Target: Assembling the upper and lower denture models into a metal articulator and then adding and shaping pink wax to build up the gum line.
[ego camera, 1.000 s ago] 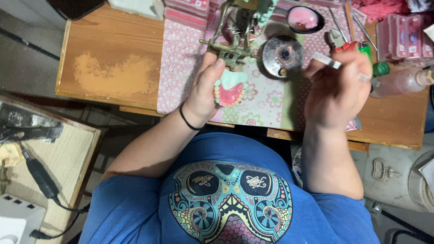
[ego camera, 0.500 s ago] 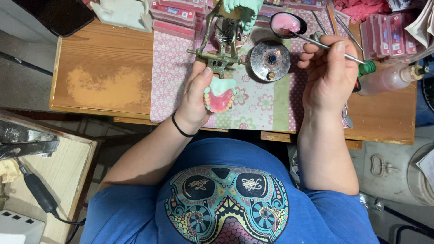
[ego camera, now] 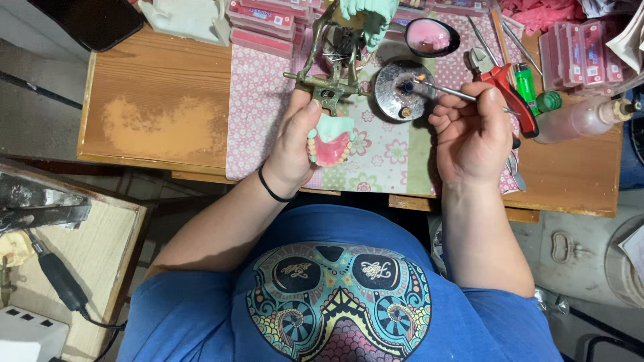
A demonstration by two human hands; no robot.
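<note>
Gripping a denture model [ego camera: 330, 137], left hand [ego camera: 295, 144] (wrist bent) hovers.

Both my hands up, forearms angled in.
My left hand [ego camera: 295, 144] curled in a grip, thumb extended; my right hand [ego camera: 473, 134] fingers pinched closed, wrist straight.

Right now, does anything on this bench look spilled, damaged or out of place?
One thing stands out: the wooden desk has a large pale, worn patch left of the floral mat, where the finish looks rubbed off. Nothing looks spilled or tipped around either hand.
</note>
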